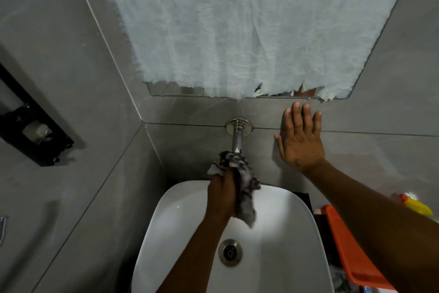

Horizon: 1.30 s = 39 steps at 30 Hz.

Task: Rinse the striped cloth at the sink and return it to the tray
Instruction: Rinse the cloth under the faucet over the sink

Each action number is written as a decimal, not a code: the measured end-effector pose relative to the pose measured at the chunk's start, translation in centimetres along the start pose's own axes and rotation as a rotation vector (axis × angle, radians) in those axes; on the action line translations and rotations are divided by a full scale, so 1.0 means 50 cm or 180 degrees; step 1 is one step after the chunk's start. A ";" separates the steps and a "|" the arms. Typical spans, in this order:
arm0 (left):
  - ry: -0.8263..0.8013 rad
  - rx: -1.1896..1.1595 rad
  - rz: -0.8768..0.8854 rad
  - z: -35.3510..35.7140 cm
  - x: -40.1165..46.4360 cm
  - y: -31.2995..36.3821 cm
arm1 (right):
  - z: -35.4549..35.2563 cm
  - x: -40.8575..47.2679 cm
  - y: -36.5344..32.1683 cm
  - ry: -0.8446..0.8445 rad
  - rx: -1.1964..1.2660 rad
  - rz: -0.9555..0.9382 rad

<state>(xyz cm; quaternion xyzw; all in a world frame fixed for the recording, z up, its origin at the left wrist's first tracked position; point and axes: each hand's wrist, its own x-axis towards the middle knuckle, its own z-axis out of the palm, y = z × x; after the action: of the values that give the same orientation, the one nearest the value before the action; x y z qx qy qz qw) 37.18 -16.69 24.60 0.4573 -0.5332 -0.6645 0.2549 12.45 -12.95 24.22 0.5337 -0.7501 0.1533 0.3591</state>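
My left hand [222,194] is shut on the striped grey-and-black cloth [242,183], bunched up and held just under the end of the chrome wall spout [237,138], over the white sink basin [166,233]. The cloth's lower end hangs into the basin. I see no running water. My right hand [300,140] lies flat and open against the grey tiled wall, to the right of the spout, holding nothing. An orange tray [344,245] sits at the right of the sink, partly hidden by my right forearm.
The sink drain [230,252] is below the cloth. A mirror covered by white crinkled sheeting [249,31] hangs above the spout. A black wall holder [33,131] is on the left wall. A yellow bottle [415,204] lies beyond the tray at the right.
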 end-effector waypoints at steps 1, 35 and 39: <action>0.0120 0.0567 0.0450 0.005 -0.001 0.008 | 0.003 -0.001 0.001 0.0036 -0.0010 -0.0008; 0.0130 0.1693 0.0658 0.044 0.101 0.132 | 0.018 -0.001 0.003 -0.0150 0.0033 0.0048; -0.0233 0.0324 0.0262 0.005 0.059 0.053 | 0.004 -0.001 -0.007 -0.0311 0.0052 0.0161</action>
<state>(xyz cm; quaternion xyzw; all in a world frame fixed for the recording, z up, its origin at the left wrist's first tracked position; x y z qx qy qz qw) 35.24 -19.82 26.10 0.4228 -0.5937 -0.6417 0.2388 12.69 -13.19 23.97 0.5243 -0.7788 0.1421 0.3137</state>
